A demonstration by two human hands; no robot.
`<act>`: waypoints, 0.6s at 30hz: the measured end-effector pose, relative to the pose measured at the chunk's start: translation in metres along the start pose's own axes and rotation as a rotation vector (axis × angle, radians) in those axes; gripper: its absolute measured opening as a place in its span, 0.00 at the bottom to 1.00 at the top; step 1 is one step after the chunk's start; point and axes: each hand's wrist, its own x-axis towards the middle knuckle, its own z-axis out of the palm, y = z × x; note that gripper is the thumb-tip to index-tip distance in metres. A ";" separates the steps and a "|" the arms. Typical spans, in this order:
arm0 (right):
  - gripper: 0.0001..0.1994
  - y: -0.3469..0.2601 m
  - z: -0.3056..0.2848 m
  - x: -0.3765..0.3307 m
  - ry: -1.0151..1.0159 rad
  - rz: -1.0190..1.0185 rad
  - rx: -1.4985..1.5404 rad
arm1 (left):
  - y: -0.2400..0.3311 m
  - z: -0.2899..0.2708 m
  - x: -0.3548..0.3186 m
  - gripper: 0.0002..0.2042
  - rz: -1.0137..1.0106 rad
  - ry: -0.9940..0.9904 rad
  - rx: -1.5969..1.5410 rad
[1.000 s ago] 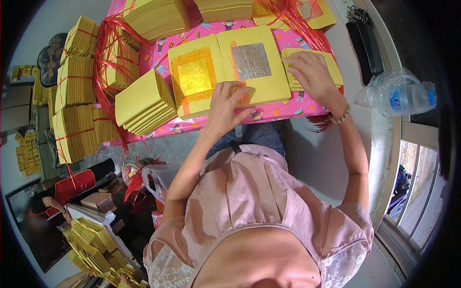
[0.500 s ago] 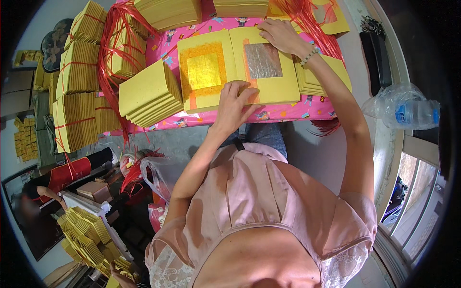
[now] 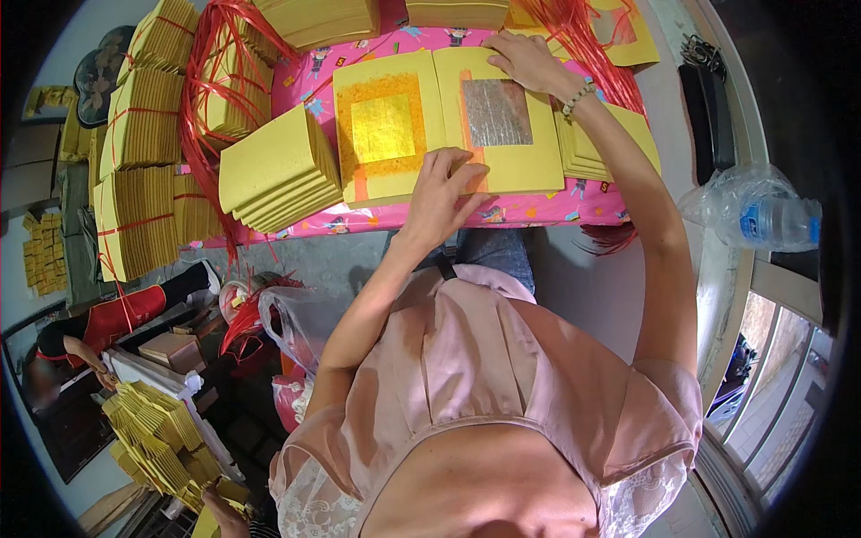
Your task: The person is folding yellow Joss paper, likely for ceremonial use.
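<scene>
Two yellow paper stacks lie side by side in front of me. The left stack (image 3: 348, 184) bears a shiny gold foil square (image 3: 383, 128) framed in orange. On the right stack (image 3: 453, 72) is a silver foil square (image 3: 498, 112) with an orange strip along its left side. My left hand (image 3: 442, 193) rests at the near edge where the stacks meet, fingers loosely bent and apart. Across the far edge of the silver-foil stack lies my right hand (image 3: 531, 65), fingers spread. Both hands touch paper without a visible grip; some fingertips are hard to make out.
A stepped yellow paper pile (image 3: 273, 170) sits at left, another pile (image 3: 619, 139) at right. Bundles (image 3: 139, 121) tied with red strips and loose red ribbons (image 3: 193, 117) flank the pink patterned cloth (image 3: 336, 220). A plastic bottle (image 3: 776, 220) lies far right; a co-worker (image 3: 126, 318) is lower left.
The view has shifted slightly. Both hands keep nearly the same places on the paper, and the stacks look unchanged.
</scene>
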 end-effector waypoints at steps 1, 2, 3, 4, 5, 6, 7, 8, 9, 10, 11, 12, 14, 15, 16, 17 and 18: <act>0.21 -0.001 -0.001 0.000 -0.002 -0.001 0.001 | -0.001 0.000 0.000 0.20 -0.002 0.000 0.000; 0.20 -0.002 -0.001 0.001 -0.015 0.003 -0.010 | -0.001 0.000 -0.001 0.20 -0.003 0.000 -0.001; 0.20 -0.002 -0.002 0.001 -0.027 0.008 -0.022 | -0.002 0.000 0.000 0.20 -0.002 0.000 -0.002; 0.20 -0.002 -0.002 0.001 -0.027 0.008 -0.022 | -0.002 0.000 0.000 0.20 -0.002 0.000 -0.002; 0.20 -0.002 -0.003 0.001 -0.035 0.010 -0.029 | -0.001 0.000 0.000 0.20 0.004 0.006 -0.003; 0.20 -0.002 -0.003 0.000 -0.044 0.013 -0.035 | -0.001 0.000 0.000 0.20 0.010 0.011 -0.005; 0.20 -0.002 -0.004 -0.001 -0.044 0.013 -0.034 | -0.001 0.000 0.000 0.20 0.010 0.010 -0.005; 0.20 -0.001 -0.005 -0.002 -0.033 0.007 -0.035 | -0.001 -0.001 0.001 0.20 0.019 0.003 0.005; 0.20 -0.004 -0.008 -0.003 -0.022 -0.002 -0.035 | -0.001 -0.002 0.002 0.20 0.027 -0.001 0.016; 0.20 -0.006 -0.010 -0.006 -0.023 -0.002 -0.034 | 0.000 -0.003 0.002 0.20 0.026 -0.002 0.016; 0.20 -0.008 -0.012 -0.011 0.082 -0.041 -0.040 | 0.001 -0.004 0.003 0.20 0.033 -0.009 0.022; 0.19 -0.013 -0.017 -0.017 0.188 -0.081 -0.047 | 0.001 -0.005 0.004 0.19 0.041 -0.014 0.029; 0.19 -0.028 -0.030 -0.036 0.180 -0.133 -0.007 | 0.001 -0.009 0.004 0.19 0.040 -0.018 0.031; 0.19 -0.038 -0.039 -0.050 0.175 -0.178 0.031 | 0.001 -0.010 0.004 0.19 0.045 -0.024 0.032; 0.19 -0.050 -0.051 -0.063 0.173 -0.181 0.031 | 0.000 -0.012 0.005 0.19 0.042 -0.022 0.032; 0.20 -0.064 -0.062 -0.077 -0.024 -0.180 0.060 | -0.001 -0.013 0.005 0.19 0.046 -0.032 0.030; 0.21 -0.076 -0.069 -0.092 -0.220 -0.174 0.088 | -0.002 -0.015 0.005 0.19 0.053 -0.044 0.027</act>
